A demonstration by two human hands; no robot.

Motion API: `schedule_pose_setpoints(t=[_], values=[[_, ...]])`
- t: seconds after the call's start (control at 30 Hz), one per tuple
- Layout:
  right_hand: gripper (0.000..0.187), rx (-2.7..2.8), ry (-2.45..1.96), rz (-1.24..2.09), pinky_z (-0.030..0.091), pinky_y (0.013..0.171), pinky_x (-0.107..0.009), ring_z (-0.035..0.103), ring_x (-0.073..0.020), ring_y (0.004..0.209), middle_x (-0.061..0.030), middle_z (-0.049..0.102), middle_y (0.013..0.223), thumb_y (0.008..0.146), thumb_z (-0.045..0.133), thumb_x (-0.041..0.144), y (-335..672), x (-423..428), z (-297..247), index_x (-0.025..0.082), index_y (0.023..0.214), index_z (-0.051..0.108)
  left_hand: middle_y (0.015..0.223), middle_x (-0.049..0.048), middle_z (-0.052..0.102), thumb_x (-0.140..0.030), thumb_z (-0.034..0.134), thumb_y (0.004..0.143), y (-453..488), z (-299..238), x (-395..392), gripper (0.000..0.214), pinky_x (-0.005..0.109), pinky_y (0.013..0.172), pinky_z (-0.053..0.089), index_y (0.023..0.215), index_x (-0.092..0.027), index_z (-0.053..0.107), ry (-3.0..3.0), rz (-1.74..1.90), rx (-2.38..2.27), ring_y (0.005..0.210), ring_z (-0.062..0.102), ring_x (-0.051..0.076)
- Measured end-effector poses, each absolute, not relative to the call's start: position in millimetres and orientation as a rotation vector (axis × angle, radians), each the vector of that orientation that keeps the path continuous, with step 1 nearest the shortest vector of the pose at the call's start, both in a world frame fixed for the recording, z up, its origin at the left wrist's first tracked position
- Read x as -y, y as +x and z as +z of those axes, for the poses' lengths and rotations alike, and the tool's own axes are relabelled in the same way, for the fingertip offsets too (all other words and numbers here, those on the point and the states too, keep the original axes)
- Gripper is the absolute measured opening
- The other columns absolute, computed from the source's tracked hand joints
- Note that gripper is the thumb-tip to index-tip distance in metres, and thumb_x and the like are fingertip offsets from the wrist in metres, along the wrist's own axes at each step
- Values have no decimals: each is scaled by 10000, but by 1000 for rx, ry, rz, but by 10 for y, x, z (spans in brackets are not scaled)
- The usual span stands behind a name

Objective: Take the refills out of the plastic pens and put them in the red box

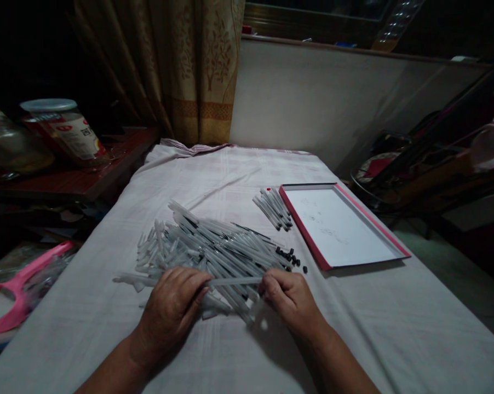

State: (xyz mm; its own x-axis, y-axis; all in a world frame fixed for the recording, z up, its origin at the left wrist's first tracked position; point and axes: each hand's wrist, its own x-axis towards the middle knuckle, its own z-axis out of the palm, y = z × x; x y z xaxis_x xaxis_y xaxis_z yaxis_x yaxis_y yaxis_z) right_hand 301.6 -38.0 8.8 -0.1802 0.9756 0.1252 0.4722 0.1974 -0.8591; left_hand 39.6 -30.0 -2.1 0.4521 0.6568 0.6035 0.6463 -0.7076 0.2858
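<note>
While the left hand [175, 300] and right hand [288, 298], fingers closed, hold one pale tube [235, 282] between them, it crosses the pile [214, 254] at five o'clock; black plugs [291, 256] lie at three. Probably light, stiff and slippery, it suits a gentle pinch near each end.

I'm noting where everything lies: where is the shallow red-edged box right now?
In the head view, the red-edged box lies on the right side of the cloth, just right of the small bundle of tubes and beyond the right hand.
</note>
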Motion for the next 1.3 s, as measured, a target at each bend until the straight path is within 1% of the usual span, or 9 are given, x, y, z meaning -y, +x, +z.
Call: schedule_pose_setpoints(t=[0.17,0.33,0.53,0.63,0.7,0.8,0.9,1.13,1.3], values=[[463,1686,-1346,1082,383,519,-225,530,-119,502,4,557,512,931,480,452,2934,390,88,187,558,556,828,19,687,-271,477,1008,440,27,313,155,311,744,459,1034,-196,609,2722,1071,-1161,749,609,176],[411,1660,-1283,1113,386,517,-222,514,-111,496,11,562,515,914,519,411,2952,362,127,186,575,577,686,2,620,-356,410,1038,421,108,284,314,328,716,426,841,-193,592,2857,995,-1116,657,540,179],[303,1512,-1199,967,398,494,-220,520,-115,494,12,590,535,895,592,352,3076,365,213,190,643,639,628,-15,547,-267,327,1041,279,84,278,361,328,726,446,737,-209,515,2596,1089,-1087,603,522,159],[259,1242,-1234,788,389,459,-212,496,-109,465,26,582,524,877,628,372,3198,321,204,195,690,658,575,-28,477,-206,363,1022,171,76,244,360,286,595,408,676,-220,458,2350,1279,-1307,554,494,150],[220,1201,-1269,721,426,486,-222,540,-122,496,14,621,563,868,643,370,3240,285,155,194,744,688,640,-15,547,-241,427,1012,175,81,212,288,296,646,434,742,-213,523,2361,1342,-1386,614,538,160],[188,1250,-1368,582,497,595,-264,641,-165,636,-29,710,722,871,641,356,3258,229,30,192,864,732,864,26,678,-263,513,991,264,66,159,115,320,778,462,983,-201,609,2526,1308,-1386,810,629,188],[194,1333,-1464,367,514,664,-298,670,-197,746,-56,734,820,874,628,353,3290,170,-107,194,856,737,964,36,701,-233,499,993,307,-11,107,170,355,859,443,1100,-218,630,2660,1203,-1390,900,636,207],[200,1575,-1539,212,526,818,-375,693,-237,853,-76,742,872,888,579,340,3298,120,-255,215,828,722,989,51,700,-250,470,1004,242,-191,52,228,354,839,456,1140,-224,650,2682,1132,-1411,920,634,216],[221,1636,-1544,209,527,840,-389,698,-250,890,-89,748,901,900,551,343,3271,138,-280,219,856,729,1013,52,705,-267,477,1008,225,-180,76,223,362,863,457,1157,-221,636,2658,1112,-1421,942,639,216]])
